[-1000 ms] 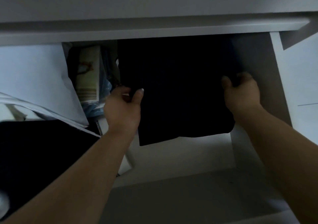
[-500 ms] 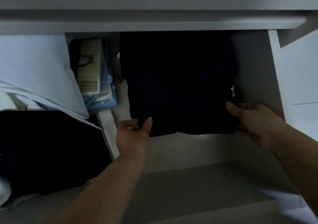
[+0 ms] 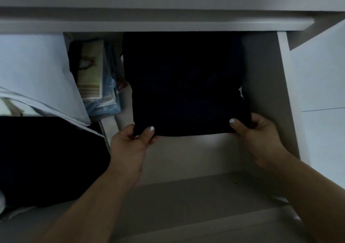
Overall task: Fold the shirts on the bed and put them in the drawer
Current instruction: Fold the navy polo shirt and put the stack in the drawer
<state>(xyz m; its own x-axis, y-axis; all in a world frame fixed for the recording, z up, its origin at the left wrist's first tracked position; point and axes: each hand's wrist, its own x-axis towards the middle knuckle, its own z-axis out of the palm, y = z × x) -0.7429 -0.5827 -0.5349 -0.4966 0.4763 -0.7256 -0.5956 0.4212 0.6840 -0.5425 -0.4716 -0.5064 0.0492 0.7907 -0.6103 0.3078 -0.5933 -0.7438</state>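
The drawer (image 3: 268, 93) now has the folded dark shirt (image 3: 186, 84) lying flat in its right part. The hands gripped the shirt's sides a second ago and have slid to its near edge: the left hand (image 3: 128, 145) pinches the left corner and the right hand (image 3: 261, 136) the right one, thumbs on top. I judge this shirt is almost placed, and only the release remains.

The shirt (image 3: 186, 86) pinched in my left hand (image 3: 128, 145) and right hand (image 3: 261, 136) is dark, matt cloth with a small pale stitched mark (image 3: 241, 92). The drawer (image 3: 265, 93) walls look like smooth, matt, pale board. A bluish plastic bag (image 3: 112, 88) shines glossy around printed paper (image 3: 91, 75).
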